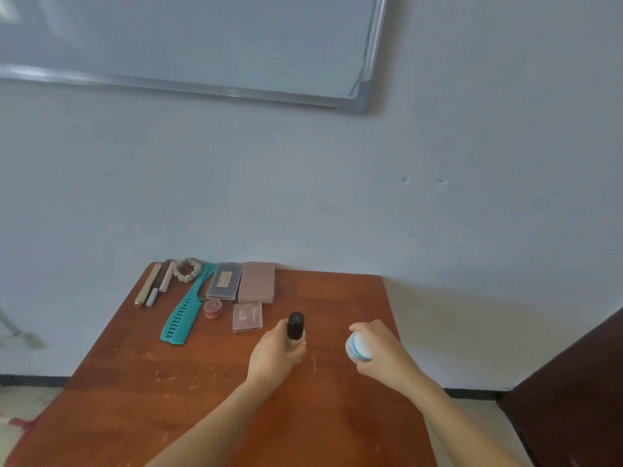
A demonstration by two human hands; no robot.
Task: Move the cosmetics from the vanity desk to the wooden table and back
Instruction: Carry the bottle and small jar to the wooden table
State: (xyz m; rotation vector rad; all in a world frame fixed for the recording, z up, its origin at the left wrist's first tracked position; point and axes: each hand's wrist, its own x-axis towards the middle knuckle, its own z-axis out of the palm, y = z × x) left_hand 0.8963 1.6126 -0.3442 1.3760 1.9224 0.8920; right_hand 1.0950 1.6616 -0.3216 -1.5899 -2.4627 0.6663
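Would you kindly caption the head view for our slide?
Left hand grips a black bottle, right hand a white jar, at the wooden table.

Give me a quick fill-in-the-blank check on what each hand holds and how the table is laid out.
The left hand grips a ____ bottle.
The right hand holds a white container with ____ stripes.
The teal comb lies ____ of the pink jar.
Missing words: black; blue; left.
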